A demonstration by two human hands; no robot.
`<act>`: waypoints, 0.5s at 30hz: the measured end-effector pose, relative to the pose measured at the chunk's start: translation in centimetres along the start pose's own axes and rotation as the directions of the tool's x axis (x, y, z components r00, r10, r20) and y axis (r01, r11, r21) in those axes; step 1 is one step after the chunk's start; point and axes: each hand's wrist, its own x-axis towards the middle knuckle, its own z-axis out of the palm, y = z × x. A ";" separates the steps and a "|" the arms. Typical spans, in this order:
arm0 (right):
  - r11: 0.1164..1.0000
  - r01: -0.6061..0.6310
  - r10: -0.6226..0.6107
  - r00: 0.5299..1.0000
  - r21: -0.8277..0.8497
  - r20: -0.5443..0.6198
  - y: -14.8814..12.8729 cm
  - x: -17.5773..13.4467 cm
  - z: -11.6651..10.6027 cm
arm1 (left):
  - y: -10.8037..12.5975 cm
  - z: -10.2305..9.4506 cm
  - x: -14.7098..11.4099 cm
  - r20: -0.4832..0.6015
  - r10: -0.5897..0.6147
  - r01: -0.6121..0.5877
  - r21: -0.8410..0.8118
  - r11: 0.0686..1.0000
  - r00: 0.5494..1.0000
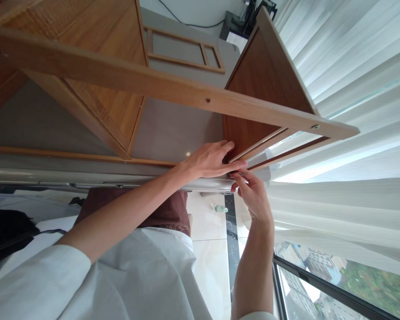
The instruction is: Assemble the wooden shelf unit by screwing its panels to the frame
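Observation:
A wooden furniture frame with brown panels lies before me on a grey surface. My left hand (213,159) is at the lower corner of the right-hand wooden panel (253,100), fingers curled against it and thumb stretched along its bottom edge. Just below that thumb, my right hand (255,195) pinches a small thin metal piece (242,173), which looks like a hex key. Its tip is hidden at the corner joint. A long wooden rail (173,91) crosses above both hands, with a bolt (315,127) near its right end and an open hole (207,100).
To the left stands another wooden panel (100,40). A small ladder-like wooden frame (186,50) lies farther back, near black equipment (236,22). White curtains (346,151) and a window (320,284) are on the right. A plastic bottle (220,208) lies on the floor.

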 end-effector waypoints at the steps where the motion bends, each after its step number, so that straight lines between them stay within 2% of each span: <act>1: 1.000 -0.003 0.004 1.000 -0.011 0.005 -0.1 0.0 -0.1 | 0.0 0.1 0.0 -0.007 -0.007 0.007 -0.007 1.000 1.000; 8: 0.999 -0.032 0.032 0.999 -0.018 0.030 -0.8 -0.2 -0.2 | -0.4 0.4 0.0 -0.091 -0.033 0.018 -0.159 0.987 0.995; 15: 0.999 -0.053 0.053 0.999 0.005 0.002 -1.0 -0.2 0.0 | -1.2 0.5 0.7 -0.056 -0.036 0.012 -0.374 0.928 0.998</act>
